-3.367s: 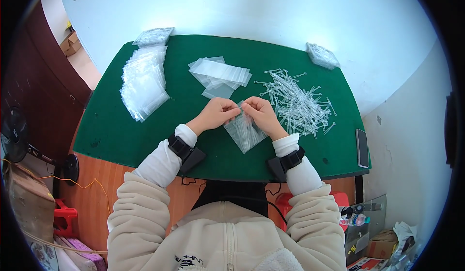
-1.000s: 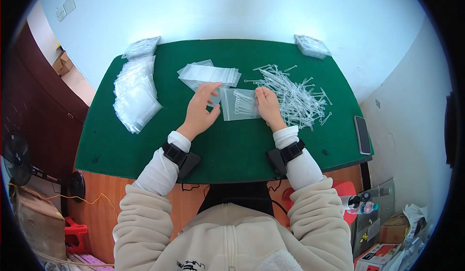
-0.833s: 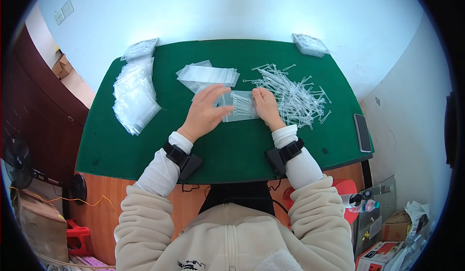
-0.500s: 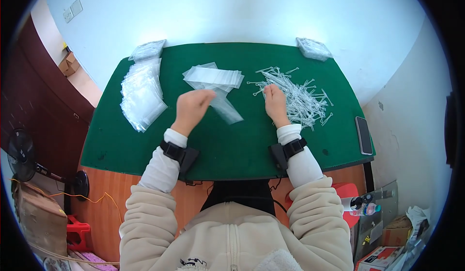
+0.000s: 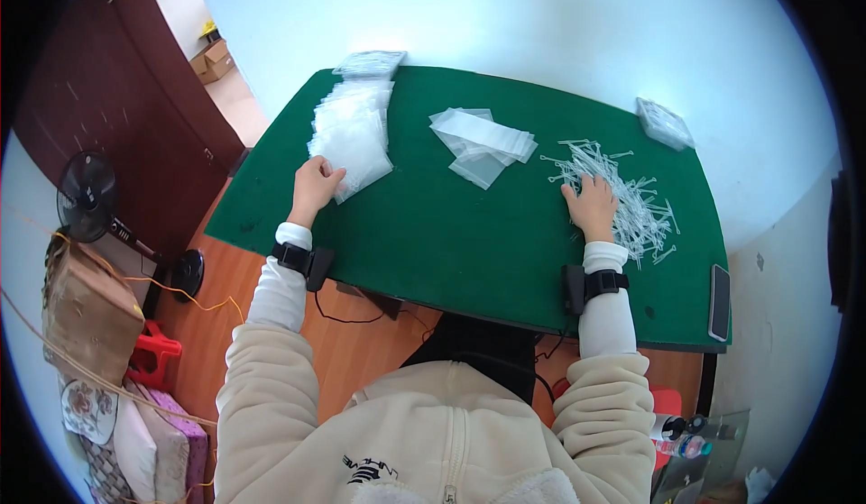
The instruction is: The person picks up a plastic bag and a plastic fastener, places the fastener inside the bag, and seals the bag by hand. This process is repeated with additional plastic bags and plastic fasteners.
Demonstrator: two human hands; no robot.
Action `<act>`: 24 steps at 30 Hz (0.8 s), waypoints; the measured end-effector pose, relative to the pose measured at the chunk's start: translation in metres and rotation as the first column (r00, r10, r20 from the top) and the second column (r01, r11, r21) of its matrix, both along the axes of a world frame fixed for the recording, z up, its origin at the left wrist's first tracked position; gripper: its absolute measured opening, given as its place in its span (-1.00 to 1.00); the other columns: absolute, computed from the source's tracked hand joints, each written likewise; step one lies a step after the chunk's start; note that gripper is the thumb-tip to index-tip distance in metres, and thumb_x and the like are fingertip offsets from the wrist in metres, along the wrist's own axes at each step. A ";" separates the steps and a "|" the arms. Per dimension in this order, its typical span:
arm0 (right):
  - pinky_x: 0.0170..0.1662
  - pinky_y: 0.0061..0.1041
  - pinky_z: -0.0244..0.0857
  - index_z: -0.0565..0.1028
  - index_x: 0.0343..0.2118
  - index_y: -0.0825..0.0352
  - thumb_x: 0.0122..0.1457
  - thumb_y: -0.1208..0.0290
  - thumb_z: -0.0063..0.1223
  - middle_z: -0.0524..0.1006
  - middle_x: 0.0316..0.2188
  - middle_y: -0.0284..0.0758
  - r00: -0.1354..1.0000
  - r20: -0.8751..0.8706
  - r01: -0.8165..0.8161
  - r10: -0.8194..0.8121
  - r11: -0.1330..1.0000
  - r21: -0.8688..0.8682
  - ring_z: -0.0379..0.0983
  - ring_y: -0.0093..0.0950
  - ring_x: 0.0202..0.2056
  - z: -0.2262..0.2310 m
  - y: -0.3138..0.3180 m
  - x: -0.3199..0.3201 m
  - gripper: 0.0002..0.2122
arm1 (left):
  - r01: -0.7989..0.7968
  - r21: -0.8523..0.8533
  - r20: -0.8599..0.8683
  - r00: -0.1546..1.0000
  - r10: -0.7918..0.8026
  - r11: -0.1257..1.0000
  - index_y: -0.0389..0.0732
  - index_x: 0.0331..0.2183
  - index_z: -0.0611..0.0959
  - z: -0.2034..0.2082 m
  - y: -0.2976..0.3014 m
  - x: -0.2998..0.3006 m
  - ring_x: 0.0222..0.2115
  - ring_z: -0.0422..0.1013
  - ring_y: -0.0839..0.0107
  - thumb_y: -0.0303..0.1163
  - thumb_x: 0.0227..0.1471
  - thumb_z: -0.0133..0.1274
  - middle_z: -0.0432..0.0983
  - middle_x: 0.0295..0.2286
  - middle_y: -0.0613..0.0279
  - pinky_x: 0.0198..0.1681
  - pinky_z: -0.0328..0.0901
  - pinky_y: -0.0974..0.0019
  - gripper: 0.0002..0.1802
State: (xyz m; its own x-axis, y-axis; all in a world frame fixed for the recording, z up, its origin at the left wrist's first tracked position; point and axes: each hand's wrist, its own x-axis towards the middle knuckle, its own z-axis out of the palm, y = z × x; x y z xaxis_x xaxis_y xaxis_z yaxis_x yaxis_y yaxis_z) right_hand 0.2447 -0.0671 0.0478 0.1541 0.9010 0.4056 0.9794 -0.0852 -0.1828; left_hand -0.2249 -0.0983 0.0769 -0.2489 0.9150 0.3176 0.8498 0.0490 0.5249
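Observation:
My left hand (image 5: 315, 190) is at the near left corner of a long, overlapping stack of clear plastic bags (image 5: 357, 148). Its fingers are curled with the thumb against the nearest bag, gripping that edge. Over on the right, my right hand (image 5: 593, 211) rests on a loose pile of thin clear plastic sticks with looped ends (image 5: 639, 220). Its fingers are spread, and no stick is seen held in them. Between the hands lies a smaller fanned heap of flat clear bags (image 5: 483, 139), touched by neither.
Everything lies on a green-covered table (image 5: 433, 242). Bundles of packed bags stand at its far left (image 5: 372, 64) and far right (image 5: 666, 123) edges. A phone (image 5: 719, 303) lies by the right edge. A black fan (image 5: 87, 196) and cardboard box (image 5: 93, 292) are left of the table.
My left hand has moved from beside the middle bags to the left stack. My right hand has opened from a closed shape over the sticks. The whole view has turned leftward.

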 end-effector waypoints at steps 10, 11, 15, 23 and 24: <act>-0.13 -0.28 0.23 0.44 -0.18 0.26 -0.11 0.28 0.15 0.46 -0.25 -0.28 0.988 -0.059 -0.138 0.142 0.988 0.072 0.34 -0.25 -0.15 0.002 -0.014 0.021 -0.62 | 0.149 0.215 -0.621 0.783 0.017 0.965 -0.11 0.07 0.23 0.009 -0.005 0.042 0.09 0.06 0.11 -0.06 -0.32 0.27 0.11 0.05 0.00 0.05 0.06 -0.03 -0.08; -0.18 -0.30 0.25 0.46 -0.22 0.26 -0.13 0.33 0.15 0.48 -0.29 -0.28 0.984 -0.053 -0.163 0.170 0.980 0.116 0.36 -0.25 -0.19 0.001 -0.010 0.025 -0.66 | 0.109 0.129 -0.671 0.741 0.006 0.986 -0.09 0.12 0.15 0.009 0.002 0.041 0.14 -0.04 0.10 -0.04 -0.33 0.27 0.01 0.11 0.01 0.09 -0.02 -0.09 0.00; -0.27 -0.29 0.28 0.50 -0.35 0.26 -0.14 0.41 0.12 0.50 -0.41 -0.29 0.974 -0.067 -0.200 0.218 0.957 0.210 0.41 -0.26 -0.30 -0.007 0.001 0.038 -0.78 | 0.088 -0.144 -0.673 0.721 -0.163 0.986 -0.07 0.17 0.05 0.021 0.024 0.033 0.19 -0.18 0.03 0.00 -0.35 0.28 -0.12 0.16 -0.05 0.13 -0.15 -0.21 0.11; -0.31 -0.24 0.24 0.55 -0.51 0.20 -0.05 0.41 0.04 0.51 -0.49 -0.31 0.967 -0.106 -0.207 0.231 0.957 0.201 0.41 -0.26 -0.37 0.010 -0.007 0.051 -0.93 | 0.076 -0.328 -0.614 0.740 -0.274 0.941 -0.10 0.18 0.01 0.053 0.025 0.063 0.21 -0.23 0.00 0.00 -0.34 0.27 -0.17 0.18 -0.07 0.13 -0.21 -0.26 0.14; -0.33 -0.24 0.23 0.55 -0.51 0.20 -0.05 0.41 0.04 0.51 -0.49 -0.31 0.967 -0.100 -0.210 0.233 0.957 0.200 0.41 -0.27 -0.37 0.011 -0.008 0.053 -0.93 | 0.048 -0.307 -0.632 0.736 -0.242 0.950 -0.10 0.18 0.01 0.057 0.020 0.073 0.21 -0.24 0.00 0.00 -0.34 0.26 -0.17 0.18 -0.05 0.13 -0.22 -0.27 0.13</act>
State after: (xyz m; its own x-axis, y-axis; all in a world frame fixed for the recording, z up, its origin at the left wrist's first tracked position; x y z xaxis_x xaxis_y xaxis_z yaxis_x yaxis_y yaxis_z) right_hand 0.2980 -0.0755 0.0591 0.0181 0.8281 0.5603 0.9392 0.1782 -0.2936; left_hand -0.1518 -0.0779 0.1337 0.0754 0.9919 0.1018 0.9822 -0.0563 -0.1792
